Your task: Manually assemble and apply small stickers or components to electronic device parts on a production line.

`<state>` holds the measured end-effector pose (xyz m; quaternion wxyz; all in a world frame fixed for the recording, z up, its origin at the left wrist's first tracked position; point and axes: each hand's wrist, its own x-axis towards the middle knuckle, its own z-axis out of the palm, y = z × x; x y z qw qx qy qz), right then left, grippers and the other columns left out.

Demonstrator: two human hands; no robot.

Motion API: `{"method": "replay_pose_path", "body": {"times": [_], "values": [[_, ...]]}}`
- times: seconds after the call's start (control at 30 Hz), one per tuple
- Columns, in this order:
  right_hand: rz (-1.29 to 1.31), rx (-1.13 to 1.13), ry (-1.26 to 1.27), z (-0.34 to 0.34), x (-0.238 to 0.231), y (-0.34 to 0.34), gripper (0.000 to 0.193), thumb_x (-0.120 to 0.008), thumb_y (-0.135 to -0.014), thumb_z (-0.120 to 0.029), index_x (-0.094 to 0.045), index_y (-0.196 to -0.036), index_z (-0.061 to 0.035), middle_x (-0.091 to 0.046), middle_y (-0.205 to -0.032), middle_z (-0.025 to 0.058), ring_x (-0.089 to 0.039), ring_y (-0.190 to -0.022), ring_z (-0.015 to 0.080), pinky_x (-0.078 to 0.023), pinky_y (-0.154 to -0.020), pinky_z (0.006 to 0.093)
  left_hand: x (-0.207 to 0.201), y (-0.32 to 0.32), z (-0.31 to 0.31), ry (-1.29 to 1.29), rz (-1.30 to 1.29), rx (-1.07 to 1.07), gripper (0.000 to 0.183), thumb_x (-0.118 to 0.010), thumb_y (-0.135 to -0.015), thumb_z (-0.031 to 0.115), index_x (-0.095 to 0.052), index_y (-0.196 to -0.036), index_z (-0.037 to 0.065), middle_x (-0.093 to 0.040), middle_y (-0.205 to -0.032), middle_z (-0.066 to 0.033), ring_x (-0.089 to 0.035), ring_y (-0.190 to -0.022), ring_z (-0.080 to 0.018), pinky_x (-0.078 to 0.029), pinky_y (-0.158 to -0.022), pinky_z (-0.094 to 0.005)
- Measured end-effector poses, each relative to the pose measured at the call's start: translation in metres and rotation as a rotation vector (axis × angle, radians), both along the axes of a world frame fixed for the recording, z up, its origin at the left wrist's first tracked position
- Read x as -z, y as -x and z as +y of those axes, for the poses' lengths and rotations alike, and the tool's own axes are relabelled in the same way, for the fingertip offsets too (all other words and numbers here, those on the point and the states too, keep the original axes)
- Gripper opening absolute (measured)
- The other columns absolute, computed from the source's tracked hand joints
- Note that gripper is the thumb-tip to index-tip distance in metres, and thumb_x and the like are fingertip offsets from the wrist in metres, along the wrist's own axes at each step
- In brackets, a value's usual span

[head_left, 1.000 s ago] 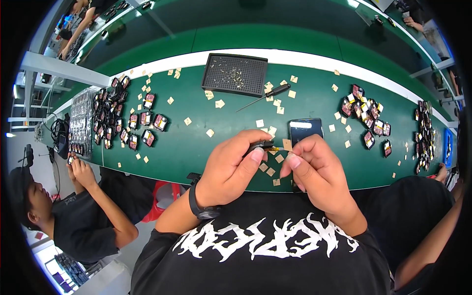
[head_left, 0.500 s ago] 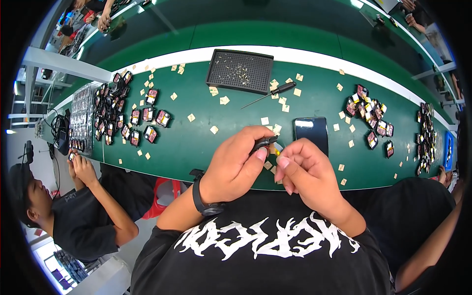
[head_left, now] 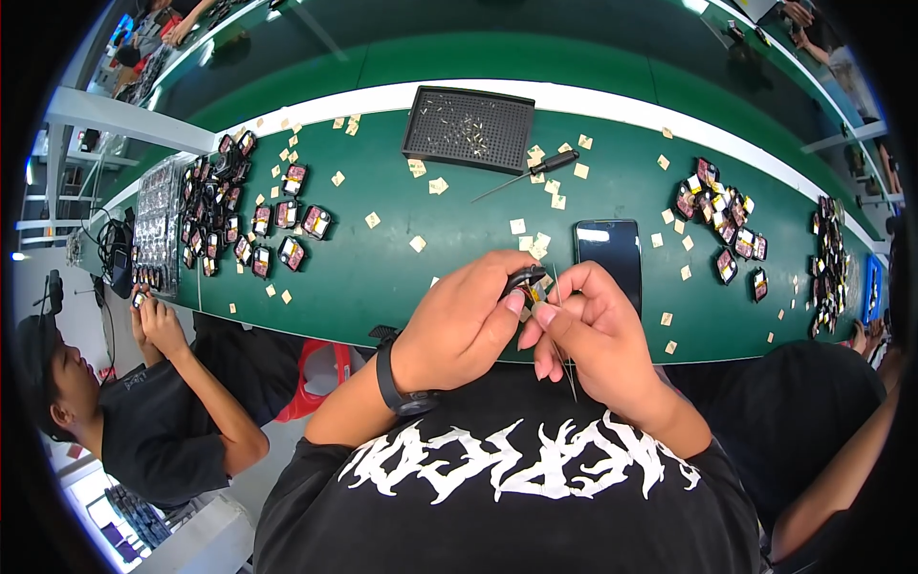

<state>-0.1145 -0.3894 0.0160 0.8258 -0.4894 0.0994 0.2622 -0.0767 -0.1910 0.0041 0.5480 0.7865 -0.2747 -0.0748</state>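
Clasping a small blk device (head_left: 523, 278) btwn thumb & fingers, L hand (head_left: 459, 320) has it up over the green table (head_left: 382, 277) near the front edge, while R hand (head_left: 601, 330), just beside, pinches a thin metal tool (head_left: 573, 380) close to it; can't tell if tool & device touch. Dark phone (head_left: 608, 251) lies flat just past R hand, w/ tan squares (head_left: 438, 186) scattered abt. Farther out, a screwdriver (head_left: 555, 161) lies nr a blk tray (head_left: 459, 163) of tiny bits, w/ a L pile (head_left: 212, 206) & R pile (head_left: 715, 201) of similar devices either side.
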Motion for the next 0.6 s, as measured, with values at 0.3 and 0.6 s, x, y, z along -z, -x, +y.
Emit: {"method": "replay_pose_path", "body": {"times": [0.3, 0.6], "values": [[-0.105, 0.110, 0.067, 0.004, 0.011, 0.009, 0.018, -0.056, -0.102, -0.004, -0.038, -0.105, -0.0068, -0.065, -0.083, 0.0106, -0.055, -0.052, 0.0084, -0.039, -0.043, 0.0214, 0.000, 0.003, 0.001, 0.099, 0.245, 0.039, 0.029, -0.045, -0.102, 0.009, -0.055, -0.124, -0.006, -0.063, -0.087, -0.0077, -0.057, -0.068, -0.0163, -0.047, -0.062, -0.0305], [-0.269, 0.023, 0.071, -0.004, 0.015, 0.014, 0.017, -0.057, -0.103, -0.007, -0.041, -0.107, -0.0087, -0.068, -0.091, 0.0117, -0.056, -0.062, 0.0074, -0.044, -0.053, 0.0215, -0.008, 0.008, 0.005, 0.470, 0.907, -0.018, 0.034, -0.044, -0.101, 0.014, -0.052, -0.129, -0.003, -0.062, -0.086, -0.0094, -0.047, -0.062, -0.0077, -0.038, -0.054, -0.0219]]}}
